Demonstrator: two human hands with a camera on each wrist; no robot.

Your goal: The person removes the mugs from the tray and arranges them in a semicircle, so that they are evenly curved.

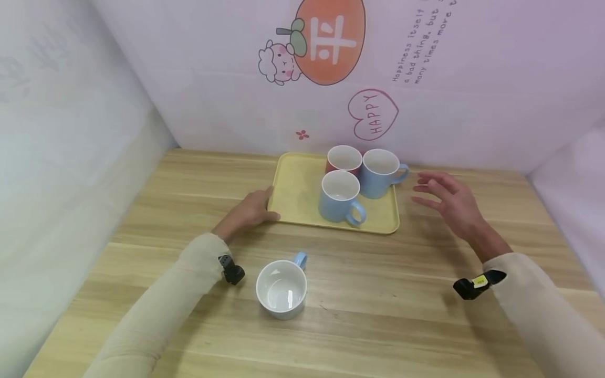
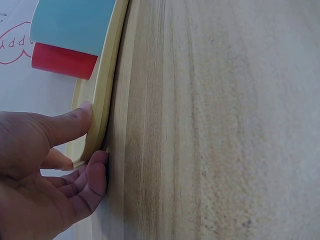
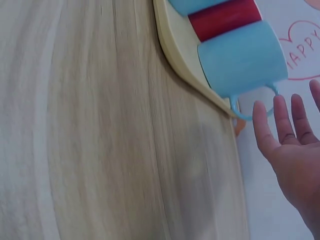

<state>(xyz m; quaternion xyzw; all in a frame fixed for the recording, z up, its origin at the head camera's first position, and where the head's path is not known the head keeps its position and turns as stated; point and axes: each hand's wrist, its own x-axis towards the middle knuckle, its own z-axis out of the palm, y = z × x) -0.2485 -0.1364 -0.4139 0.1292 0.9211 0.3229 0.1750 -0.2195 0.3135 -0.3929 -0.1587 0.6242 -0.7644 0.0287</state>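
Note:
My left hand (image 1: 252, 210) grips the left end of a yellow tray (image 1: 296, 197). In the left wrist view its thumb (image 2: 75, 124) lies on the rim and the other fingers curl at the tray's corner. On the tray's right half stand a red mug (image 1: 332, 167), a blue mug (image 1: 375, 184) at the back right and another blue mug (image 1: 334, 206) in front, all upright. My right hand (image 1: 456, 206) hovers off the tray's right end, fingers spread and holding nothing. The back right mug's handle (image 1: 403, 173) points towards it.
A pale mug (image 1: 282, 310) with a blue handle stands upright on the wooden table (image 1: 378, 315), nearer than the tray. Directly behind the tray rises a white printed cloth (image 1: 227, 110), and more white cloth hangs at both sides.

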